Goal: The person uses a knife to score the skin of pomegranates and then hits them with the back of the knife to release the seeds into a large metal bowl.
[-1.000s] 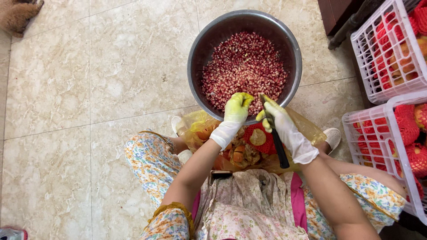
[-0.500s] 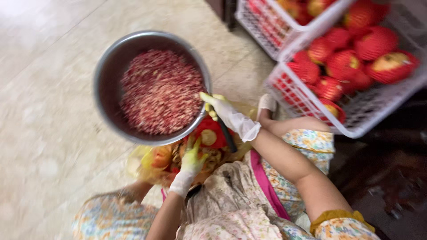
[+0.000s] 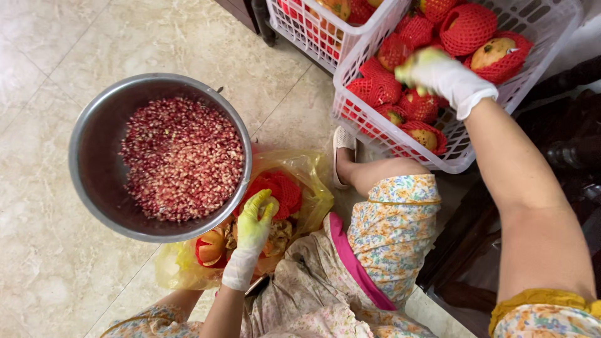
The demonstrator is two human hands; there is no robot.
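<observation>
My right hand (image 3: 441,74), in a white glove stained yellow, reaches into the nearer white basket (image 3: 400,147). Its fingers curl over the pomegranates in red foam nets (image 3: 418,105); the hand is blurred, so a grip cannot be made out. My left hand (image 3: 253,220), in a yellow-stained glove, rests with fingers apart on the yellow plastic bag (image 3: 307,181). That bag holds pomegranate peels (image 3: 213,245) and a red net. A steel bowl (image 3: 94,138) of red pomegranate seeds (image 3: 181,156) stands just left of that hand.
A second white basket (image 3: 313,31) of fruit stands behind the first. My foot in a white slipper (image 3: 343,150) sits between the bag and the nearer basket. Dark furniture (image 3: 563,156) lies to the right. The floor is beige tile (image 3: 50,263).
My right hand has swung from the bag to the basket of netted pomegranates; the dark knife it held is out of sight. My left hand stayed at the bag of peels.
</observation>
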